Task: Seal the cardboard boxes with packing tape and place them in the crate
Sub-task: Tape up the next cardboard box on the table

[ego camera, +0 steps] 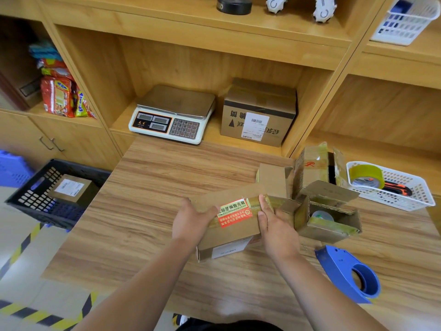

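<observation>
A flat cardboard box (229, 231) with a red and yellow sticker lies on the wooden table in front of me. My left hand (191, 220) holds its left end, thumb on the top. My right hand (274, 223) grips its right end, fingers laid over the taped top edge. A blue tape dispenser (350, 273) lies on the table to the right, apart from both hands. A black crate (31, 187) stands on the floor at the left with one sealed box (71, 189) inside it.
Two open cardboard boxes (329, 211) (317, 166) stand just right of my hands. A white basket (417, 199) holds a tape roll (366, 176) and a cutter. A scale (174, 115) and a sealed box (257, 113) sit in the shelf behind.
</observation>
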Action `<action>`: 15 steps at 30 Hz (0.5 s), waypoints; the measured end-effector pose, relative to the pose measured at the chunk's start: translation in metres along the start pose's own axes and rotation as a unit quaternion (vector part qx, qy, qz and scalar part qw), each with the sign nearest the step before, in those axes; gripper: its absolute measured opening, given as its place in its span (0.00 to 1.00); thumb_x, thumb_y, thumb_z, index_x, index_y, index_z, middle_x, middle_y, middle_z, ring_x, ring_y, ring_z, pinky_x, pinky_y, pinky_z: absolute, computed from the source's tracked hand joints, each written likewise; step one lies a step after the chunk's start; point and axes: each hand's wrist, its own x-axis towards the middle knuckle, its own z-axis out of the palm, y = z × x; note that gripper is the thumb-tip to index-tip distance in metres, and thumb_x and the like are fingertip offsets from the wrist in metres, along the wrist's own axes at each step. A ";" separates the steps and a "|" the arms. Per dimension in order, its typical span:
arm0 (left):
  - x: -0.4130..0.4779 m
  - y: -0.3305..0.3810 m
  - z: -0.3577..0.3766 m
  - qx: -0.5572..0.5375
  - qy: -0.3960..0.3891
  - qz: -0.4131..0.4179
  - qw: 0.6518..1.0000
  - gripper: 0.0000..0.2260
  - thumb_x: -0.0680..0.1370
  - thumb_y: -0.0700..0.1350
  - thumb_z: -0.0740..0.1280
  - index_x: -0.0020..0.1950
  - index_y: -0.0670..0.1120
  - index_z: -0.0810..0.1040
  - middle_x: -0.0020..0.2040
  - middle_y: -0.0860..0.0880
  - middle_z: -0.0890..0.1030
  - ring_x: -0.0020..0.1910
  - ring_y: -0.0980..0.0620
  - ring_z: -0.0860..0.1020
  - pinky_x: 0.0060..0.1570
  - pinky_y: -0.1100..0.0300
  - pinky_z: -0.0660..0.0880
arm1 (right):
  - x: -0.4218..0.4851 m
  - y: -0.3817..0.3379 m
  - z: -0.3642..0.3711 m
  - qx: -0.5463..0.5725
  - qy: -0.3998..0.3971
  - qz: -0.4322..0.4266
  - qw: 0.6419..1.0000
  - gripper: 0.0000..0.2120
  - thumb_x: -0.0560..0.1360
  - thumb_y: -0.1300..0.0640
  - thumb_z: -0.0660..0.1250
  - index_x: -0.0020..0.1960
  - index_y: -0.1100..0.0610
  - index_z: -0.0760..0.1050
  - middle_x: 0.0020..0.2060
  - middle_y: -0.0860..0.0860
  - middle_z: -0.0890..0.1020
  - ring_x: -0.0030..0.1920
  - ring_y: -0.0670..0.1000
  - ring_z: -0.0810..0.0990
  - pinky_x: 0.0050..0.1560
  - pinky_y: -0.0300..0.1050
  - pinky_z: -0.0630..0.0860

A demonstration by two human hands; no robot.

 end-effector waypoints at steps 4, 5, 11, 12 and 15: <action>0.001 -0.002 0.000 0.011 -0.011 0.013 1.000 0.22 0.72 0.59 0.69 0.50 0.44 0.64 0.38 0.54 0.72 0.44 0.45 0.73 0.40 0.56 0.64 | -0.001 -0.001 0.002 -0.001 0.009 0.002 1.000 0.22 0.81 0.45 0.44 0.75 0.36 0.48 0.61 0.51 0.72 0.60 0.54 0.74 0.48 0.47 0.73; 0.003 -0.002 -0.002 0.013 -0.020 0.016 1.000 0.21 0.73 0.58 0.68 0.50 0.44 0.65 0.42 0.50 0.75 0.47 0.43 0.75 0.41 0.56 0.65 | -0.001 -0.001 0.003 -0.002 0.011 0.003 1.000 0.22 0.81 0.44 0.44 0.75 0.36 0.48 0.61 0.51 0.72 0.60 0.54 0.74 0.48 0.47 0.73; 0.015 -0.010 -0.013 0.005 -0.090 0.019 0.996 0.24 0.78 0.55 0.63 0.64 0.38 0.66 0.58 0.39 0.78 0.57 0.40 0.75 0.51 0.54 0.70 | -0.003 -0.002 0.004 0.007 0.007 0.001 1.000 0.23 0.80 0.44 0.42 0.75 0.37 0.48 0.61 0.52 0.72 0.62 0.55 0.73 0.49 0.48 0.74; 0.017 -0.011 -0.014 -0.001 -0.099 0.020 0.995 0.24 0.78 0.55 0.63 0.64 0.38 0.66 0.58 0.40 0.78 0.57 0.41 0.75 0.50 0.54 0.70 | -0.003 -0.002 0.004 0.012 0.006 0.004 1.000 0.23 0.80 0.44 0.42 0.75 0.36 0.48 0.61 0.52 0.72 0.62 0.54 0.73 0.49 0.48 0.74; 0.018 -0.014 -0.017 -0.009 -0.116 0.037 0.993 0.12 0.79 0.53 0.62 0.53 0.45 0.69 0.47 0.46 0.79 0.48 0.45 0.76 0.42 0.57 0.68 | -0.004 -0.002 0.002 0.023 0.006 0.012 1.000 0.23 0.81 0.45 0.43 0.75 0.36 0.48 0.60 0.52 0.72 0.61 0.54 0.73 0.48 0.48 0.74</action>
